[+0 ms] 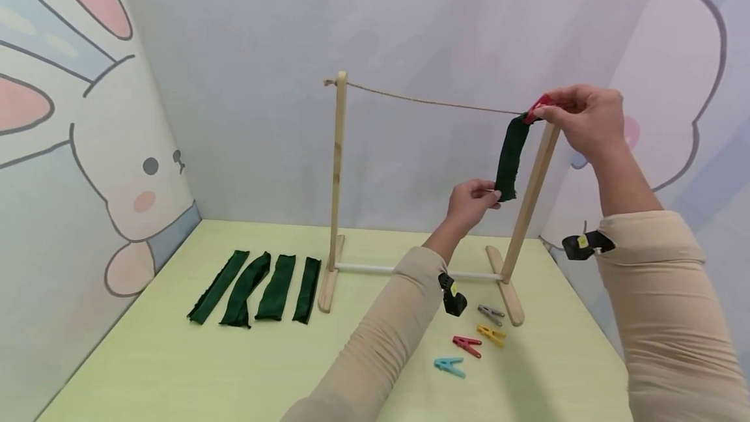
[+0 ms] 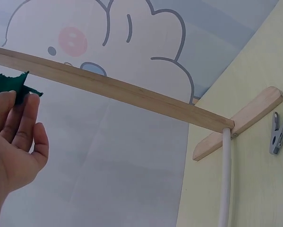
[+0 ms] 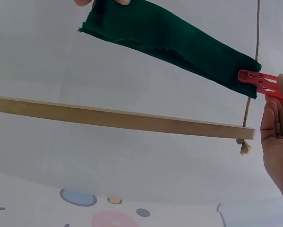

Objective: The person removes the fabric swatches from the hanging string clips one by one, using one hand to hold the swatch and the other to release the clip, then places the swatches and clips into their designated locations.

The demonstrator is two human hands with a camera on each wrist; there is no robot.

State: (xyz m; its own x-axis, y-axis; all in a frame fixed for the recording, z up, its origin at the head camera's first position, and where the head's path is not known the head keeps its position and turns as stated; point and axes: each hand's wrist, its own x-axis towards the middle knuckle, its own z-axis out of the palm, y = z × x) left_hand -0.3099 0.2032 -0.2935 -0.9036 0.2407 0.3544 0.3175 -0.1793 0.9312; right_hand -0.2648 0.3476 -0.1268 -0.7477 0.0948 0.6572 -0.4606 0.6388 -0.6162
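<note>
A dark green cloth strip [image 1: 512, 152] hangs from the twine [image 1: 433, 102] near the right post of a wooden rack. My right hand [image 1: 592, 119] pinches a red clothespin [image 3: 261, 82], whose jaws sit over the strip's top edge at the line. Down at the strip's lower end, my left hand [image 1: 471, 204] pinches a corner between thumb and fingers. In the left wrist view that green corner [image 2: 21, 87] pokes out past the fingertips. The strip looks folded double over the twine in the right wrist view.
Several green strips [image 1: 275, 288] lie side by side at the left of the pale green table [image 1: 193, 370]. Grey [image 1: 491, 314], yellow [image 1: 491, 335], red [image 1: 467, 345] and blue [image 1: 450, 366] clothespins lie near the rack's right foot [image 1: 505, 286]. A white bar [image 1: 366, 268] joins the posts low down.
</note>
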